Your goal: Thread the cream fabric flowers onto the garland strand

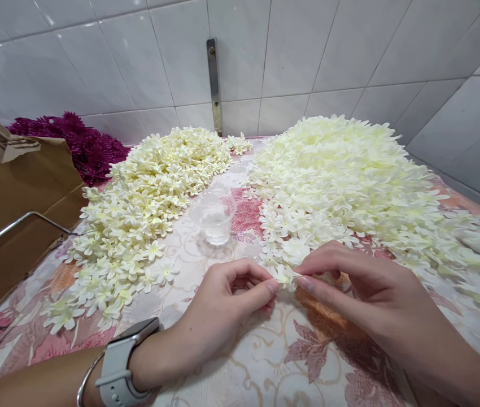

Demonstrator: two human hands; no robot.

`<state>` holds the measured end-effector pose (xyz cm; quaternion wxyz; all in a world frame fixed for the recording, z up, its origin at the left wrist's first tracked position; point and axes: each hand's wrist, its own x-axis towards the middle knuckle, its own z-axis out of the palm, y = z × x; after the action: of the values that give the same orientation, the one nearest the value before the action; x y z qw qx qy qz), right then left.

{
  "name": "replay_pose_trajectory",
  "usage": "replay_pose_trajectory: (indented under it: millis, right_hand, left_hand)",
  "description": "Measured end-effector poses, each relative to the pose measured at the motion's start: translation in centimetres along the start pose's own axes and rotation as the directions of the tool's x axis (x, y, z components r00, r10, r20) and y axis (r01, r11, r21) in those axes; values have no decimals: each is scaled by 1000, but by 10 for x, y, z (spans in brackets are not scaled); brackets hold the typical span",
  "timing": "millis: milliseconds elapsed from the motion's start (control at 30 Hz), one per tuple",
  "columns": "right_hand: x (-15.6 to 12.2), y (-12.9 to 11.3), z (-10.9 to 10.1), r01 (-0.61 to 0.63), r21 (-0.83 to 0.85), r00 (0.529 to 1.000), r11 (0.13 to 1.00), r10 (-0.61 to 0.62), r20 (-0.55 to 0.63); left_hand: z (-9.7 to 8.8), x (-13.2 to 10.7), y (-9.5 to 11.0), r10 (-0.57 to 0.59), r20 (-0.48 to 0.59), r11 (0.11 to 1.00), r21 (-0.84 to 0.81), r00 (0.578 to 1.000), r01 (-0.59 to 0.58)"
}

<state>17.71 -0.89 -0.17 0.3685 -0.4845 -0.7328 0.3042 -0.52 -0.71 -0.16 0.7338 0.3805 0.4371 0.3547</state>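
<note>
Two bare hands meet over the floral tablecloth [240, 362], with a cream-white artificial flower [286, 276] between them. The left hand [235, 297] has thumb and fingers closed at its left side; the right hand [367, 285] pinches its right edge between thumb and forefinger. The flower sits at the fingertips, well clear of both palms, its long axis running roughly sideways from one grip to the other; which way its centre faces is too small to tell.
</note>
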Motion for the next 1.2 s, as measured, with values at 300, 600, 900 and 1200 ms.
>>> replay_pose_trajectory:
  millis: [300,600,900,1200]
  right_hand:
    - [1,2,0,-70,60,998,996,70,4]
    - [-1,-1,1,35,9,999,999,-35,26]
    - [-3,3,0,-69,52,988,996,75,-132]
    - [1,6,2,-312,328,950,892,305,74]
  left_hand:
    - [-1,1,0,0,-1,1000,-4,1000,0]
    - [-4,0,-4,0,48,998,70,999,-4]
    - [1,0,0,-12,-10,1000,-10,1000,12]
    - [0,1,1,1,-14,1000,25,1000,-1]
